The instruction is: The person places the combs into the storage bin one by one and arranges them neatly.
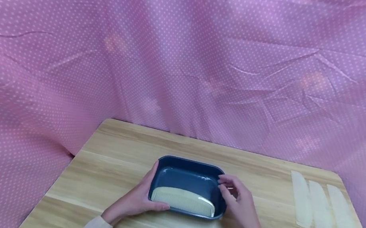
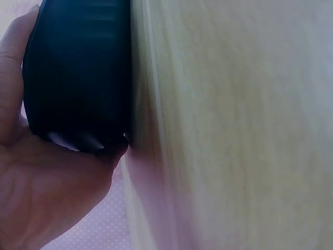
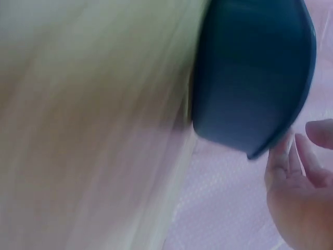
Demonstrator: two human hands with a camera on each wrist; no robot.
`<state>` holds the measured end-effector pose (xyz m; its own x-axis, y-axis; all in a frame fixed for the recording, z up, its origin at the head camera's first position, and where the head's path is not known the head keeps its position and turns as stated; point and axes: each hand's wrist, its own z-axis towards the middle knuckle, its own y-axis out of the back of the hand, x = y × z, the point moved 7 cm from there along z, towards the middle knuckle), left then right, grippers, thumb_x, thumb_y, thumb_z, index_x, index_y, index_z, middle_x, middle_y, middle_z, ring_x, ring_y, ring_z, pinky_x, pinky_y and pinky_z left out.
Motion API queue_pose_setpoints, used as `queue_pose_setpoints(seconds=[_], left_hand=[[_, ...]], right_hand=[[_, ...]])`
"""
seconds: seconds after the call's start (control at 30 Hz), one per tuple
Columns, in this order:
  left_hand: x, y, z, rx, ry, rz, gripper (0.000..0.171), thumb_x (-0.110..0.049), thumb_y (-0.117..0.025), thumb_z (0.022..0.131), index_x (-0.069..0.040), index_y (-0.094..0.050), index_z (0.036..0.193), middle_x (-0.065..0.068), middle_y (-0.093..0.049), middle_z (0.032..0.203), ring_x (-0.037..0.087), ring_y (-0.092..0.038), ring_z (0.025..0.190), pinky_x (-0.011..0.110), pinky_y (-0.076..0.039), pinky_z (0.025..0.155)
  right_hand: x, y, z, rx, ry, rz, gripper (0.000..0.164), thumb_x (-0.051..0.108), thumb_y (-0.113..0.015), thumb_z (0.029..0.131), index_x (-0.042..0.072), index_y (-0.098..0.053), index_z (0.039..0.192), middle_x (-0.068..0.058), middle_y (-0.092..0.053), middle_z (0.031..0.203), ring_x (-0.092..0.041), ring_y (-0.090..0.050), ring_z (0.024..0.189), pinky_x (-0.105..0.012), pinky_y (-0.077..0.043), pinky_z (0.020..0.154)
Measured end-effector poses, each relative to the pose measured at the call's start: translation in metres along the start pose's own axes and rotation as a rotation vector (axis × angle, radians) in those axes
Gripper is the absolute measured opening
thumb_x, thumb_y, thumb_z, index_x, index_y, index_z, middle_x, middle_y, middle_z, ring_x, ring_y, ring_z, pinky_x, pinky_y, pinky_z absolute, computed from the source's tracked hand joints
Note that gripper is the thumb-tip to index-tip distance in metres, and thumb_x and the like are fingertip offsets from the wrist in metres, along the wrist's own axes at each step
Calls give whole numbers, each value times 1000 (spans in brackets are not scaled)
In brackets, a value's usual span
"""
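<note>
A dark blue rectangular plastic basin (image 1: 189,181) with rounded corners stands on the table. Inside it, along the near wall, lies a cream-coloured comb (image 1: 184,200), teeth toward me. My left hand (image 1: 137,199) grips the basin's near left corner, thumb along the front and fingers up the left side. In the left wrist view, the palm of that hand (image 2: 47,182) wraps the basin's dark end. My right hand (image 1: 240,201) is at the right rim with loosely bent fingers, their tips over the basin's inside. No object shows between them.
Three more pale combs (image 1: 320,211) lie side by side at the right of the wooden table (image 1: 108,150). Pink dotted cloth (image 1: 176,68) hangs behind the table and along both sides.
</note>
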<state>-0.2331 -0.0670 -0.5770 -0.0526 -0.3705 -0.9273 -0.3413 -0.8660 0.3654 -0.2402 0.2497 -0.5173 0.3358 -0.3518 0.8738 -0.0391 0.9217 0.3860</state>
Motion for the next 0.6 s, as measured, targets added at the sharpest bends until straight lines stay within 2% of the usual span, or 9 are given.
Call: queue_pose_setpoints(seconds=[0.17,0.37,0.47,0.6], left_hand=[[-2,0,2,-3,-24,-1,145,-43,-98,82,-32,12,175,-2,3,182,27,-1,165,66,-11,128],[0,0,2,-2,-23,-3,145,-44,-98,82,-29,12,175,-1,3,182,27,-1,166,64,-10,128],[1,-1,1,0,-17,-8,145,-45,-98,82,-29,12,175,-1,2,182,27,-1,166,64,-9,128],[2,-1,0,2,-9,-10,145,-46,-97,82,-28,12,175,0,2,182,28,-1,166,65,-10,128]], right_hand=[[-8,33,-1,-122,-36,-25,28,4,-67,109,0,-68,137,-20,-73,120,-13,-70,104,-20,-57,86],[-18,74,-9,-277,-99,-51,30,4,-64,110,-3,-65,139,-22,-72,120,-3,-70,101,-14,-55,90],[-23,91,-13,-327,-131,-115,32,7,-66,110,-2,-65,141,-20,-72,122,1,-67,102,-11,-52,90],[-33,109,-17,-351,-198,-202,37,15,-67,110,0,-63,144,-18,-71,129,7,-61,105,-7,-48,90]])
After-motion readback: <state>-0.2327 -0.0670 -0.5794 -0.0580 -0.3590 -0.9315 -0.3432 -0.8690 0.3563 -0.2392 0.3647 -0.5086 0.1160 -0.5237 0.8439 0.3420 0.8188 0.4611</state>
